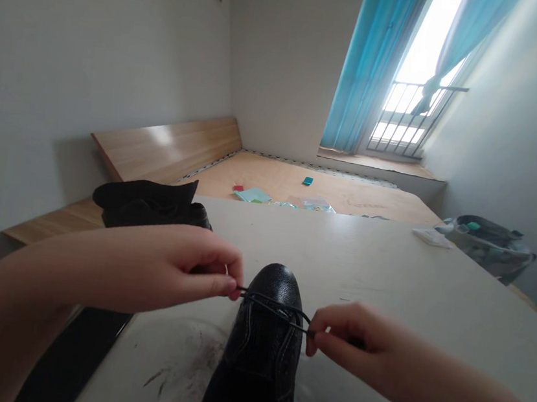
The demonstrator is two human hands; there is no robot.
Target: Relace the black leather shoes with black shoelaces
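Black lace stretches across the shoe between my two hands, and my thumbs and forefingers pinch it: left hand on one side, right hand on the other. Between my fingertips, the shoe points its toe away from me on the pale table; past my left knuckles lies a second shoe

Pale walls, bright barred window, blue curtains, white table, wooden headboard

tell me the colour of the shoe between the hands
The shoe is black, seen best in the head view.
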